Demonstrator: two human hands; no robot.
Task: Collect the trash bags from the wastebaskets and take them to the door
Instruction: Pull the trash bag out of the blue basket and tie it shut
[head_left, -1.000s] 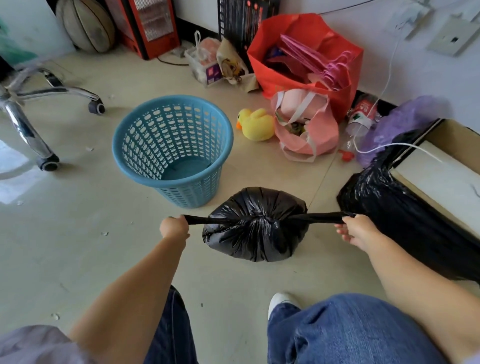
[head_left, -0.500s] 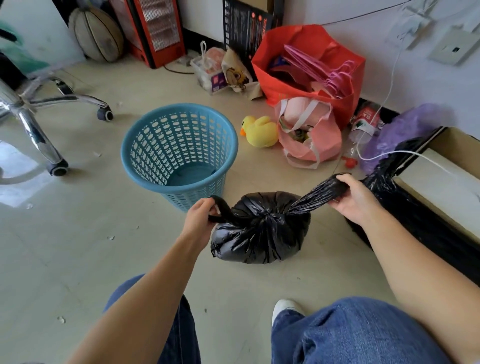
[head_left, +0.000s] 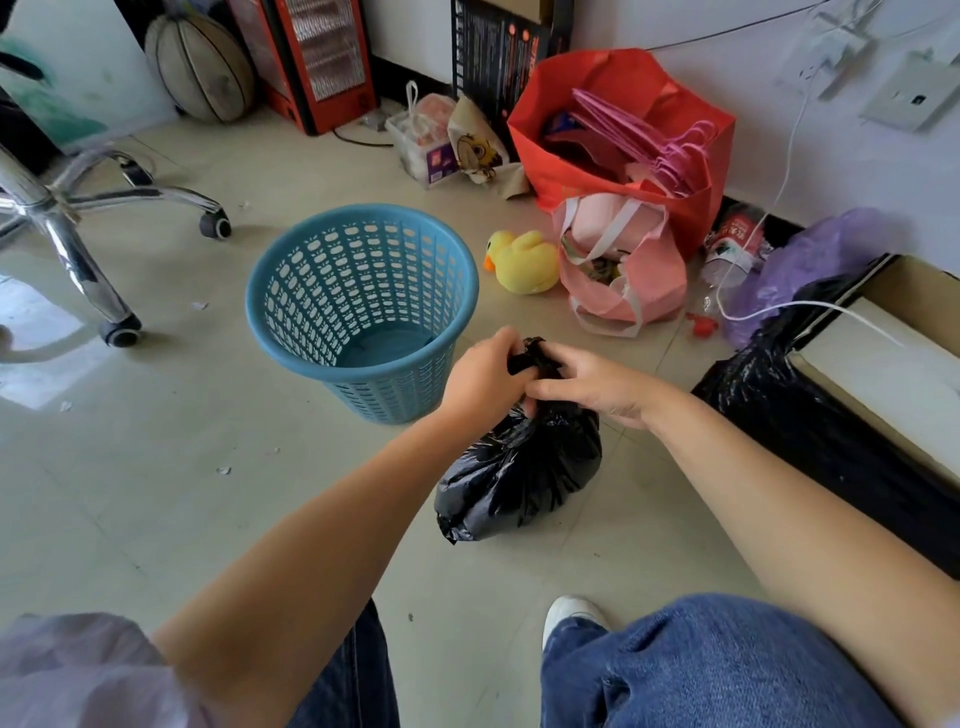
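Item: black trash bag (head_left: 519, 473); my left hand (head_left: 480, 371) and right hand (head_left: 587, 382), 0.5 s ago apart, now both grip its neck, knot nearly closed, carrying pending.

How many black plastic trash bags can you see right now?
2: a small tied black plastic bag under both hands, and a larger black plastic bag against the box at right. Others may be hidden.

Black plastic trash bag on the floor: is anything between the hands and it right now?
Nothing. The left hand and right hand both grip the gathered neck of the black plastic trash bag, beside the empty blue plastic wastebasket. The door is not in view.
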